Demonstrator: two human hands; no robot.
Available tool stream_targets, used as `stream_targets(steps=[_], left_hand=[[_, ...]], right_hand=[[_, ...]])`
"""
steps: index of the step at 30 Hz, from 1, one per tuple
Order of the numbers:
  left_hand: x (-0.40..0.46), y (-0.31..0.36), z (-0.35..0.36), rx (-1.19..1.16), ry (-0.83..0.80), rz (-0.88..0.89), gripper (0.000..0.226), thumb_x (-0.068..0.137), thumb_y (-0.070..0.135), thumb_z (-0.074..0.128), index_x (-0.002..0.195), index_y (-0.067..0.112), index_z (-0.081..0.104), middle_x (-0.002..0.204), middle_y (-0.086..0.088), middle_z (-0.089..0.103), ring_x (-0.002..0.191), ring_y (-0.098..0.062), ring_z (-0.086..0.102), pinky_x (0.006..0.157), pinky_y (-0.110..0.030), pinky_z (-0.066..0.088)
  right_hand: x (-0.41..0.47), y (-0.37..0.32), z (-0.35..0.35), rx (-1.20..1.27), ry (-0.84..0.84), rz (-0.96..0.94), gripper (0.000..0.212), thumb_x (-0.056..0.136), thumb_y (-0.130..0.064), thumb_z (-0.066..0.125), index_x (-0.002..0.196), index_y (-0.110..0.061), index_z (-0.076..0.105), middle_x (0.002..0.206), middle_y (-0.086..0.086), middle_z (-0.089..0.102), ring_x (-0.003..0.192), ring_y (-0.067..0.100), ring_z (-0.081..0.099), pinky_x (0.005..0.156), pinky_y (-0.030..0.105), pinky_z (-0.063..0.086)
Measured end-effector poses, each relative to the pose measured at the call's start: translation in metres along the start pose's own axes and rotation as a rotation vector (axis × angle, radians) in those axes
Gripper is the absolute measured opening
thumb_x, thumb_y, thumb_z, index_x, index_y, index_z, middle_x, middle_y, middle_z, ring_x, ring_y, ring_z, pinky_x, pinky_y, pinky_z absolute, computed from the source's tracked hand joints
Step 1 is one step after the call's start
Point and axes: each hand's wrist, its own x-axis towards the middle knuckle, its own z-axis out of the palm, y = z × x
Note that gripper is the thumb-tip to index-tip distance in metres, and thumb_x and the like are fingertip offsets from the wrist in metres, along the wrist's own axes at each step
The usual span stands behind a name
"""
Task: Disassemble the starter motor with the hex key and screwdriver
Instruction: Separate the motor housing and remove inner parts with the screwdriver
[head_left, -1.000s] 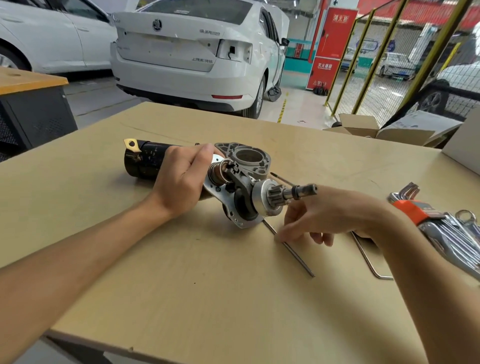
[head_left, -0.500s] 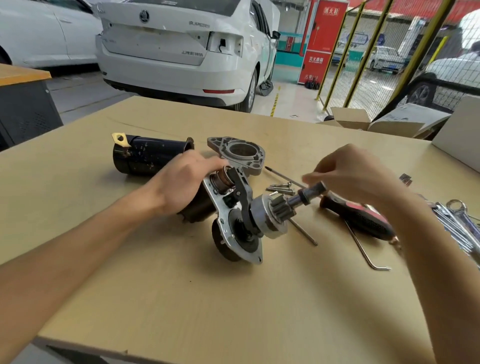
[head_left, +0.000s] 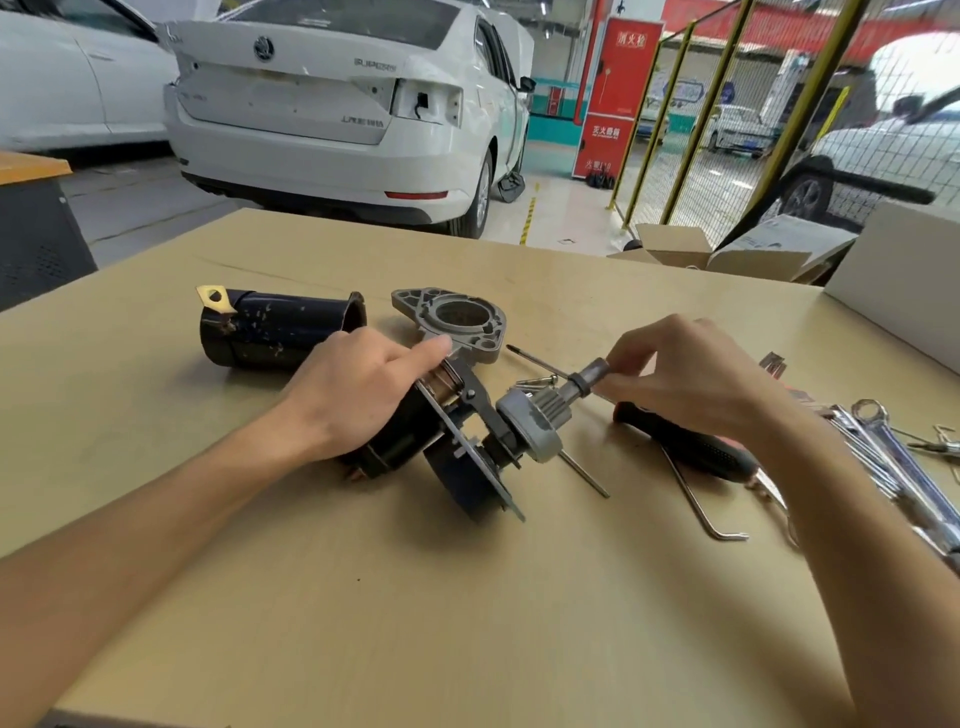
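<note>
Two bare forearms reach in from the near edge of the table.

Left hand: we see its fingers curled over the black body of the motor, which lies on its side at mid-table, pressing it down. The motor's thin plate stands on edge, tilted. Its grey pinion and shaft point up and to the right.

Right hand: the grip is a pinch, thumb and fingertips closed on the tip of the shaft.

Just right of the motor, on the table, we count:
- one screwdriver, black and red handle, lying partly under the right wrist;
- one bent hex key, touching the table, beside the handle;
- one thin straight rod, running out from under the pinion;
- a few loose screws behind the pinion; exact number we cannot tell.

At the right edge: a cluster of wrenches, overlapping, count unclear.

Farther back: one black cylindrical housing with a brass tab, lying on its side, apart from the motor; one grey flange with a round bore, lying flat just right of the housing.

Beyond the table: two white cars, one open cardboard box, one red cabinet, yellow mesh fencing.
</note>
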Motion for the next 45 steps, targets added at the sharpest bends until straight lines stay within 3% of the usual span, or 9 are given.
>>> stream_targets(steps=[11,15,18,23,27,32,35,41,45], left_hand=[[0.002,-0.005,-0.008,-0.080,-0.147,0.120,0.070,0.091,0.065,0.047,0.038,0.022,0.029,0.036,0.009,0.027,0.032,-0.007,0.026,0.046,-0.012,0.034],[0.001,-0.007,-0.007,-0.070,-0.130,0.140,0.073,0.100,0.053,0.045,0.039,0.016,0.033,0.035,0.006,0.026,0.033,-0.008,0.027,0.071,-0.047,0.053],[0.002,-0.008,-0.006,-0.078,-0.115,0.147,0.081,0.098,0.059,0.045,0.049,-0.006,0.039,0.036,0.007,0.023,0.033,-0.008,0.024,0.060,-0.037,0.047],[0.002,-0.005,-0.005,-0.127,-0.087,0.152,0.073,0.095,0.048,0.046,0.047,-0.005,0.033,0.038,0.010,0.019,0.033,-0.007,0.020,0.057,-0.005,0.041],[0.002,-0.007,-0.006,-0.120,-0.095,0.163,0.070,0.098,0.053,0.050,0.044,0.013,0.033,0.039,0.010,0.017,0.034,-0.008,0.019,0.057,-0.005,0.040],[0.001,-0.004,-0.007,-0.120,-0.119,0.122,0.070,0.098,0.051,0.049,0.036,0.022,0.034,0.040,0.007,0.018,0.036,-0.013,0.022,0.059,-0.027,0.046],[-0.001,0.000,-0.006,-0.156,-0.096,0.121,0.062,0.094,0.046,0.051,0.040,0.023,0.032,0.041,0.005,0.016,0.037,-0.013,0.019,0.052,-0.011,0.037],[0.000,-0.001,-0.007,-0.233,-0.152,0.085,0.064,0.098,0.037,0.051,0.044,0.005,0.037,0.045,-0.004,0.022,0.033,-0.010,0.022,0.051,-0.002,0.038],[0.003,-0.005,-0.010,-0.274,-0.241,0.028,0.080,0.097,0.054,0.049,0.072,-0.021,0.060,0.045,-0.026,0.038,0.040,-0.035,0.032,0.052,-0.011,0.040]], right_hand=[[-0.001,0.013,-0.006,-0.120,-0.043,0.065,0.022,0.078,-0.024,0.083,0.099,-0.023,0.077,0.093,-0.006,0.073,0.090,0.017,0.064,0.077,0.030,0.050],[-0.003,0.005,-0.011,-0.104,0.101,0.097,0.014,0.079,-0.030,0.081,0.083,-0.022,0.071,0.087,0.001,0.068,0.087,0.024,0.061,0.076,0.035,0.051],[-0.010,0.004,-0.021,-0.214,-0.134,0.274,0.031,0.074,-0.042,0.081,0.065,-0.016,0.066,0.068,0.005,0.070,0.063,0.021,0.064,0.060,0.030,0.052],[-0.017,-0.009,-0.021,-0.170,-0.591,0.430,0.016,0.079,-0.010,0.066,0.065,-0.004,0.065,0.057,0.003,0.071,0.040,0.013,0.057,0.048,0.025,0.052],[-0.013,-0.014,-0.012,-0.239,-0.521,0.295,0.018,0.079,-0.019,0.065,0.063,-0.011,0.063,0.046,-0.004,0.062,0.035,0.008,0.053,0.044,0.017,0.043],[-0.006,-0.011,-0.004,-0.139,-0.339,0.066,0.006,0.093,-0.025,0.058,0.087,-0.024,0.060,0.078,-0.009,0.064,0.065,0.005,0.054,0.059,0.024,0.041],[-0.005,-0.009,-0.002,0.059,-0.250,0.020,0.012,0.097,-0.019,0.057,0.086,-0.021,0.060,0.065,-0.012,0.069,0.052,-0.003,0.058,0.062,0.024,0.050],[-0.010,-0.033,-0.003,0.510,0.012,-0.185,0.014,0.089,-0.036,0.070,0.088,-0.025,0.078,0.059,-0.019,0.065,0.055,-0.002,0.057,0.053,0.008,0.039],[-0.014,-0.052,0.009,0.646,-0.049,-0.276,0.020,0.089,-0.036,0.068,0.087,-0.019,0.078,0.056,-0.005,0.055,0.053,0.004,0.042,0.052,0.018,0.032]])
